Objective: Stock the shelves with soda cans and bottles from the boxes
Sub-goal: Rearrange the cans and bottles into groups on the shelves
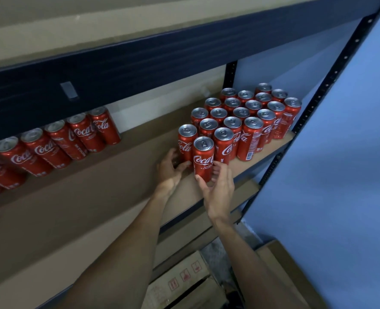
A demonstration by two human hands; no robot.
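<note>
Several red Coca-Cola cans [249, 121] stand upright in tight rows at the right end of the brown shelf board [117, 179]. My right hand [219, 190] grips the base of the frontmost can [203, 158], thumb on its front and fingers behind; the can stands at the shelf's front edge. My left hand [170, 169] curls round the base of the neighbouring can [185, 140] just left of it, fingers on its left side and thumb in front. A second row of cans [50, 146] lines the back of the shelf on the left.
A dark blue shelf beam [140, 70] crosses overhead, with a perforated upright post [331, 74] at the right end and a blue wall [340, 175] beyond. Cardboard boxes [184, 279] sit on the floor below. Bare shelf board lies between the two can groups.
</note>
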